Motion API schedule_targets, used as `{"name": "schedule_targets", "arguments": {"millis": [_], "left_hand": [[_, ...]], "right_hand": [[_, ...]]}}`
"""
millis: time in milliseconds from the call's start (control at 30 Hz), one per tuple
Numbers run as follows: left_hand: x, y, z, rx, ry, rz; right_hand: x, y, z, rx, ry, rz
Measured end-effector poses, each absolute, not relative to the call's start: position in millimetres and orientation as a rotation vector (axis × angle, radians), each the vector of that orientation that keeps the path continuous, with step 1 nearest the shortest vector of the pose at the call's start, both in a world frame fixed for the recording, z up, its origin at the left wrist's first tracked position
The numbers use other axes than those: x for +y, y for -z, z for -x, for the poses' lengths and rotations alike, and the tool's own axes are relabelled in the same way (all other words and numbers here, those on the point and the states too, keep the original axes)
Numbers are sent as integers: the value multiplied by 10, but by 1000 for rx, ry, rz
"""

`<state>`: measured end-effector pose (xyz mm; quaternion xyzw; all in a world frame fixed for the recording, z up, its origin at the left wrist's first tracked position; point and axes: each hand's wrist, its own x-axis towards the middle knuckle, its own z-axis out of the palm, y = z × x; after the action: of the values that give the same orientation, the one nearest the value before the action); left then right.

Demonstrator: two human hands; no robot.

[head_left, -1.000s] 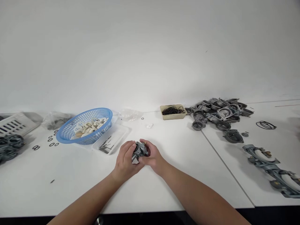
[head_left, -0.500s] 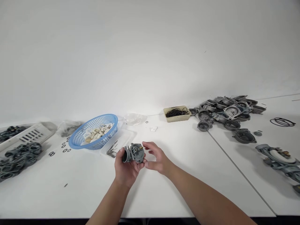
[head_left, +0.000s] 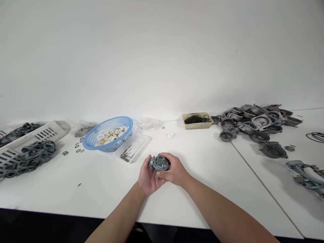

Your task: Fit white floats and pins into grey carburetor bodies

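A grey metal carburetor body (head_left: 161,163) is held between both hands above the white table. My left hand (head_left: 149,180) supports it from the left and below, thumb on its round throat. From the right, my right hand (head_left: 174,169) grips its other end, thumb in front and fingers over the top. My fingers hide part of its right end and underside. Just beyond the hands lies a clear tray (head_left: 138,148) with small dark pins (head_left: 128,154). A small heap of tiny white pieces (head_left: 170,135) rests on the tabletop farther back.
At left are a blue basket (head_left: 88,143) of white parts, black rings (head_left: 77,145), carburetor bodies (head_left: 32,157) and a white crate (head_left: 54,130). A cream box (head_left: 197,126) of black rings stands at the back. Grey float bowls (head_left: 260,136) pile up right; more carburetor bodies (head_left: 307,177) lie nearer.
My right hand has closed onto the carburetor body, having been open beside it. The body has turned in my left hand. The whole view has shifted somewhat.
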<state>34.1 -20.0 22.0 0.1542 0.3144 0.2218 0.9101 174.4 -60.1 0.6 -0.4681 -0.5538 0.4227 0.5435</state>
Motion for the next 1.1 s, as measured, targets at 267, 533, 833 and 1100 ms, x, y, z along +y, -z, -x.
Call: {"name": "schedule_targets", "arguments": {"millis": [267,533,833,1100], "left_hand": [[-226,-218,-158,1105,-670,-870],[-221,-414,630,1348,-849,-1147],[-131,-462,1052,1427,-937,-1213],[325,-807,1288,1590,-1077,-1437]], "right_hand": [[-602,-25,-1729,-1365,-834,1265],[-566,50,-1700,-1408,-878,1334],[-507,89,-1695,-1422,-966,1402],[-494,112,-1678,-1484,-938,1482]]}}
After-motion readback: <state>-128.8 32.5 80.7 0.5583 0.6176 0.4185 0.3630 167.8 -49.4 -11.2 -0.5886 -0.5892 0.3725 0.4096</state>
